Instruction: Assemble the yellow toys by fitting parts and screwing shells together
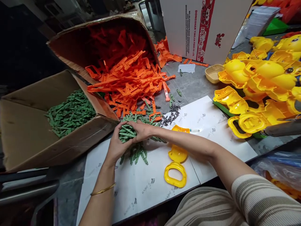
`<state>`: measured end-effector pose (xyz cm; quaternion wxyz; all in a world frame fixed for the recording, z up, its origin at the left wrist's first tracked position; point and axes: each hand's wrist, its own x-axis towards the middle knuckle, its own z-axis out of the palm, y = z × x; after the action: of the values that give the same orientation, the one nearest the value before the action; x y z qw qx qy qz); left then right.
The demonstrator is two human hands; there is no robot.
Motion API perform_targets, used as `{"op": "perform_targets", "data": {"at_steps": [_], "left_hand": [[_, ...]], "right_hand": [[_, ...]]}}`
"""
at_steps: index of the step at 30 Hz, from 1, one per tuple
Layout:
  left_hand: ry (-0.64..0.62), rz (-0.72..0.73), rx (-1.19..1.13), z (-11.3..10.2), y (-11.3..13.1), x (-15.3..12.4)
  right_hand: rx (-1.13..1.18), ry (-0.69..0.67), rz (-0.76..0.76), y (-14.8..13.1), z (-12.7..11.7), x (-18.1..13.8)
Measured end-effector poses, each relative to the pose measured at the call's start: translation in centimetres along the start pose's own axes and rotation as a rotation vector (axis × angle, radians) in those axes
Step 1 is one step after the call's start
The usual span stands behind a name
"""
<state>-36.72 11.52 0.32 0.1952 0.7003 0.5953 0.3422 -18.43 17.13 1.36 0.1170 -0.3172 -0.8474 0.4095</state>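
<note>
My left hand (116, 143) and my right hand (141, 131) are cupped round a bunch of green plastic pieces (127, 133), squeezing it between them over the white printed sheet (150, 175). Several more green pieces lie loose just below and behind the hands. Under my right forearm rests a yellow plastic shell (178, 153) with a ring-shaped handle, partly hidden by the arm. Small dark pieces (172, 115) are scattered on the sheet behind my right wrist.
A cardboard box (30, 131) with green pieces (71, 111) stands at left. Orange plastic parts (131, 81) spill from a tipped box behind. Yellow shells (263, 78) are heaped at right, near a small basket (213, 74). A white carton (181, 28) stands at the back.
</note>
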Motion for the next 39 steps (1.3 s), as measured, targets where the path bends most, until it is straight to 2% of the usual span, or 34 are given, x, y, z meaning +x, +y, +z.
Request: {"op": "perform_targets", "data": {"at_steps": [3,5,8,11,14,16,19,22,25,27,30,33,36,39], "left_hand": [[-0.012,0.072,-0.034,0.7,3.3,1.9],[-0.079,0.141,-0.103,2.8,6.1,3.8],[-0.197,0.297,-0.232,8.3,10.1,7.1],[-0.342,0.357,-0.34,14.6,12.5,9.7],[-0.48,0.384,-0.36,19.2,13.1,10.9],[-0.555,0.402,-0.289,20.7,12.7,10.9],[-0.599,0.424,-0.106,21.1,11.5,10.6],[-0.564,0.39,0.057,20.5,10.8,10.5],[-0.507,0.296,0.185,19.1,10.9,10.0],[-0.454,0.292,0.214,17.4,11.1,8.7],[-0.303,0.361,0.157,14.4,10.8,4.6],[-0.11,0.243,0.118,12.7,9.9,-1.0],[-0.062,0.092,0.05,13.3,9.4,-5.6],[-0.076,-0.041,-0.053,15.0,9.9,-7.8]], "right_hand": [[0.023,0.095,-0.042,0.2,-2.9,-2.5],[0.027,0.171,-0.031,1.5,-5.3,-5.1],[0.031,0.356,-0.021,4.8,-8.4,-9.9],[0.071,0.457,0.136,8.9,-10.2,-14.3],[0.068,0.483,0.3,12.3,-10.4,-17.2],[0.017,0.47,0.389,13.7,-10.1,-18.3],[-0.054,0.459,0.489,14.7,-9.7,-19.0],[-0.095,0.437,0.503,14.6,-10.0,-19.3],[-0.138,0.398,0.49,13.6,-10.6,-19.9],[-0.18,0.404,0.54,12.7,-10.8,-20.4],[-0.278,0.504,0.65,11.4,-10.5,-21.2],[-0.356,0.614,0.671,10.8,-9.6,-21.2],[-0.39,0.537,0.67,11.0,-8.8,-20.5],[-0.402,0.475,0.711,11.4,-8.3,-19.8]]}}
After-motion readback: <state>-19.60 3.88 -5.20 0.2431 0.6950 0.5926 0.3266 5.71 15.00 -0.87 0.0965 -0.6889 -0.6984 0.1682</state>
